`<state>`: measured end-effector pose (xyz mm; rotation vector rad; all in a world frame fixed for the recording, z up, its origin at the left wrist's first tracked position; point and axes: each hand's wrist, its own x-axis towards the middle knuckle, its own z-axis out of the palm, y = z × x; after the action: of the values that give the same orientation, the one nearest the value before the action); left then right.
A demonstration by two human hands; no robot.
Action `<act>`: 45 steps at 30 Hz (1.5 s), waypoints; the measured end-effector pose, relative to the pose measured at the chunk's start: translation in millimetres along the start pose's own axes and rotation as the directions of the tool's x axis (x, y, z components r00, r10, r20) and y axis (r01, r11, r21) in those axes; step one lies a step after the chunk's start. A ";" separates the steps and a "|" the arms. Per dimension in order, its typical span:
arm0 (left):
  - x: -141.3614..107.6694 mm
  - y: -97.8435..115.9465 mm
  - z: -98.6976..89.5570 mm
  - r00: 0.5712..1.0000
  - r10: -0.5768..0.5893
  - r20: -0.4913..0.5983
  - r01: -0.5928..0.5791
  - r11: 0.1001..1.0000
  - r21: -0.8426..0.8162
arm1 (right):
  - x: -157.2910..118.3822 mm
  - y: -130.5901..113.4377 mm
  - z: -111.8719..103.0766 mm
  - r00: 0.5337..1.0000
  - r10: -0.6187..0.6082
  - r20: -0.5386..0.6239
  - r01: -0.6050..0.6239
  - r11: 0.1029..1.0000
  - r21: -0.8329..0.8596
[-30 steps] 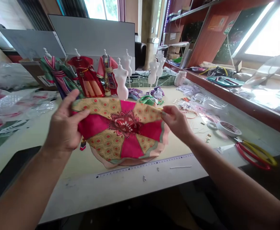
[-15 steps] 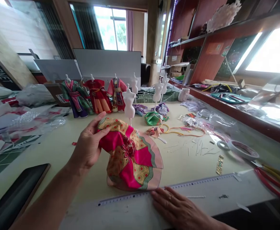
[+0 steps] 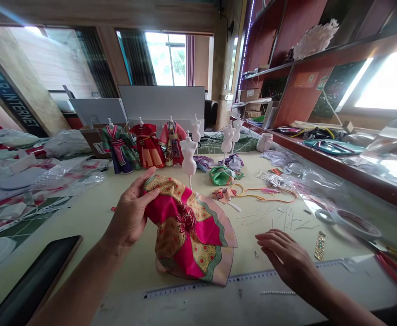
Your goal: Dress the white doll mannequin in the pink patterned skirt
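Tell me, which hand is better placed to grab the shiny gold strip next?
Probably the right hand: it looks free and nearer the gold strip, while the left hand holds the patterned cloth.

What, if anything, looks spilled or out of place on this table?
Short, thin, pale strands lie scattered at uneven angles on the cream tabletop, beyond the right hand; they look spilled rather than arranged.

Both grips [image 3: 130, 213] bare; forearms [image 3: 84, 276] apparently too.
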<state>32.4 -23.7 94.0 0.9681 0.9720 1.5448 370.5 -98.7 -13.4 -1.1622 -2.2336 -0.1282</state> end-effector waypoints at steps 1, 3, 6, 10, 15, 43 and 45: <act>-0.9 -0.9 -1.6 1.000 -0.009 0.007 0.009 1.000 0.010 | 8.6 -4.3 -1.3 1.000 0.017 -0.024 -0.016 0.999 0.037; -3.1 -4.8 -5.5 0.999 -0.038 0.018 0.038 0.999 0.039 | 30.4 -14.1 -1.2 0.998 0.062 -0.031 -0.058 0.992 0.109; -6.4 -16.0 -11.7 0.993 -0.119 0.016 0.117 0.990 0.080 | 76.7 -25.7 7.7 0.982 0.189 -0.023 -0.177 0.950 0.256; -10.2 -35.9 -17.8 0.975 -0.220 -0.003 0.220 0.971 0.097 | 154.6 -26.8 36.0 0.911 0.410 -0.031 -0.325 0.764 0.558; -13.0 -58.5 -24.6 0.950 -0.312 -0.004 0.309 0.939 0.148 | 232.3 -14.7 77.8 0.883 0.468 -0.027 -0.298 0.605 0.738; -8.1 -69.6 -41.5 0.923 -0.377 -0.073 0.383 0.916 0.119 | 288.4 3.4 96.6 0.956 0.009 0.294 -0.289 0.219 0.932; -8.2 -70.1 -42.2 0.922 -0.383 -0.061 0.387 0.912 0.132 | 288.7 5.0 93.8 0.954 0.000 0.299 -0.292 0.220 0.931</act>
<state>17.6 -25.8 13.1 0.7891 1.2296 1.1752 206.3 142.4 70.8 -0.5934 -1.7007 1.4198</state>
